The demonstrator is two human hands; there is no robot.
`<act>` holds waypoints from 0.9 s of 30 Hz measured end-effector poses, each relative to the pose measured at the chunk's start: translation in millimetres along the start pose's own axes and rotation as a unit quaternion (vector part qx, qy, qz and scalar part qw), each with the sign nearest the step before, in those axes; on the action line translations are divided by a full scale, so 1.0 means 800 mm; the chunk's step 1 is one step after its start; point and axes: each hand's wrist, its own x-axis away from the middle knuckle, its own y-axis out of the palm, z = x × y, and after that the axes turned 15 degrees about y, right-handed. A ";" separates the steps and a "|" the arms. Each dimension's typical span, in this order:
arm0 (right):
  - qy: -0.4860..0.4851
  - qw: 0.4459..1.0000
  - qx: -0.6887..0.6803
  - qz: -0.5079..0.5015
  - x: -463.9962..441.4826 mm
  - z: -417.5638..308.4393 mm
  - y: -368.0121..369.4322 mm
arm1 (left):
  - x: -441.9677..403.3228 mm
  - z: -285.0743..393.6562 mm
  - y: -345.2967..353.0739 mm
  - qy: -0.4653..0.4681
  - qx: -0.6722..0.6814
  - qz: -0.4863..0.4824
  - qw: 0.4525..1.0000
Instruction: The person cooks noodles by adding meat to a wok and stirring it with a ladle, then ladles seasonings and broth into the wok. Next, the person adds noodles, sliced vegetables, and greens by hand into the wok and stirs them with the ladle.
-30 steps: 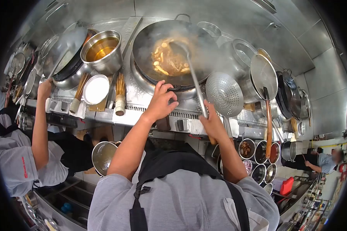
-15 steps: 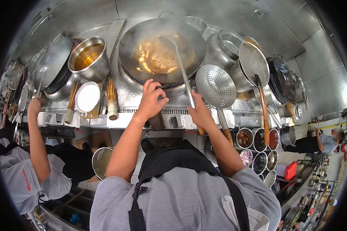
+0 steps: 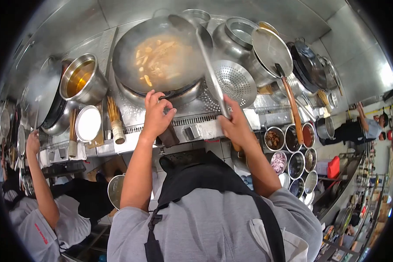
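Observation:
My right hand point(image 3: 239, 124) is closed around the long metal handle of a ladle point(image 3: 207, 61). The ladle's bowl is over the far right rim of a large dark wok point(image 3: 122, 59). Inside the wok, pale pieces and strands of food point(image 3: 161, 56) lie in steaming brown liquid. At the wok's front edge is my left hand point(image 3: 158, 114), fingers partly bent and thumb apart; no object shows in it. Whether its fingertips touch the rim I cannot tell. A perforated skimmer point(image 3: 233, 83) rests right of the wok, partly behind the ladle handle.
Left of the wok stand a pot of amber liquid point(image 3: 82, 78), a white container point(image 3: 88, 123) and bamboo brushes point(image 3: 114, 118). A mesh strainer point(image 3: 273, 50) leans at the right, above several ingredient pots point(image 3: 275, 139). A co-worker's arm point(image 3: 46, 183) is at far left.
The ladle's bowl has moved from the food up to the wok's far rim. My left hand stays by the front edge. The whole view has shifted, with the wok now farther left.

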 end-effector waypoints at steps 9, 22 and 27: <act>0.108 0.975 0.128 0.148 0.156 0.095 -0.050 | -0.004 -0.001 0.007 0.035 -0.048 -0.001 0.998; 0.341 0.916 -0.207 0.035 0.075 0.306 -0.046 | -0.055 0.007 0.010 -0.027 -0.234 -0.108 0.966; 0.288 0.920 -0.253 -0.081 -0.045 0.461 0.031 | -0.064 0.005 0.008 -0.016 -0.227 -0.118 0.966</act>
